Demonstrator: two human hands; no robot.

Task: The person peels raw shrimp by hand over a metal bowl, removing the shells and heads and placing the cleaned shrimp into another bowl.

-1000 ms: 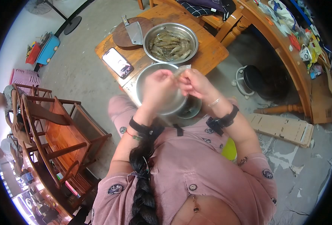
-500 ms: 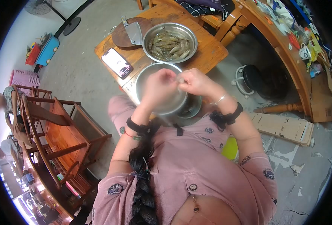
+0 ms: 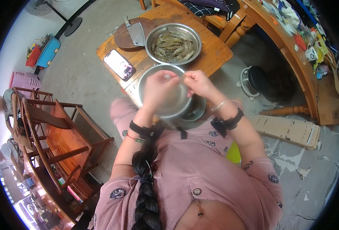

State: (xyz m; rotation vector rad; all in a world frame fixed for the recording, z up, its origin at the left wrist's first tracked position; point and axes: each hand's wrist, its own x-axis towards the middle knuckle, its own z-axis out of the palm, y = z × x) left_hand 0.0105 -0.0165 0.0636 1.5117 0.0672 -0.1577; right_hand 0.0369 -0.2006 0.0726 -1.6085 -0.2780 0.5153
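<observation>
Over a metal basin (image 3: 142,90), my left hand (image 3: 160,89) is closed in a pinch, a small pale bit at its fingertips too unclear to name. Just right of it, my right hand (image 3: 198,84) pinches near the basin's edge; what lies in its fingers is hidden. The fingertips of the two hands are slightly apart. Beyond them, raw shrimp (image 3: 174,46) lie in liquid in a steel bowl (image 3: 198,37) on the wooden table (image 3: 216,51). Under my right wrist sits a smaller bowl with dark contents (image 3: 196,109), partly hidden.
A phone (image 3: 119,64) lies left of the basin. A cleaver (image 3: 137,33) rests on a round board (image 3: 121,39) behind it. On the right are a black stool (image 3: 259,80) and a cluttered table; at far left, wooden chairs and two people.
My hands, touching around a small piece half a second ago, have come slightly apart. The shrimp-like piece seen at my right fingers a second ago no longer shows clearly.
</observation>
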